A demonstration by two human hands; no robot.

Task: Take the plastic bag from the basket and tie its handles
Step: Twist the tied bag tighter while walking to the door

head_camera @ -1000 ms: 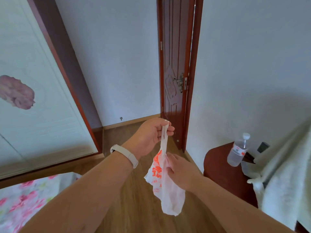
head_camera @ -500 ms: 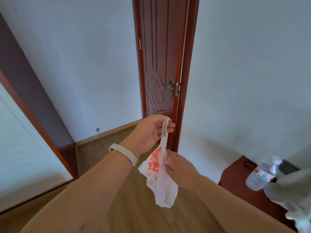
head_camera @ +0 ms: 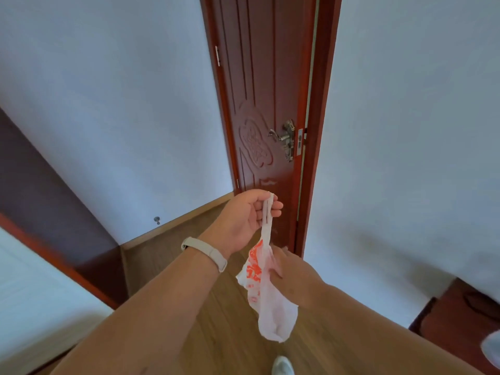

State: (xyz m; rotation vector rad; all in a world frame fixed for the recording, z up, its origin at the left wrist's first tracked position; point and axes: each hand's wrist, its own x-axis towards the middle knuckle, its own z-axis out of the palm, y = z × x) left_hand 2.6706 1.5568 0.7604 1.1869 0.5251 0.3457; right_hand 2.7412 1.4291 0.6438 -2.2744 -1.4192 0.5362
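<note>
A thin white plastic bag [head_camera: 273,307] with orange print hangs in front of me over the wooden floor. My left hand [head_camera: 243,217], with a pale band on its wrist, pinches the bag's two handles together at the top, held up near the door. My right hand [head_camera: 292,269] grips the bag lower down, around its neck just under the handles. The bag's lower part dangles loose below my right hand. No basket is in view.
A dark red wooden door [head_camera: 265,104] with a metal lever handle [head_camera: 284,138] stands straight ahead. White walls flank it. A dark wooden bedside table [head_camera: 460,312] sits at the lower right. A wardrobe edge [head_camera: 54,255] runs along the left. A shoe tip [head_camera: 282,365] shows below.
My view has swung up and to the right; the bed, water bottle and towel have left the frame. Both hands keep the same hold on the bag.
</note>
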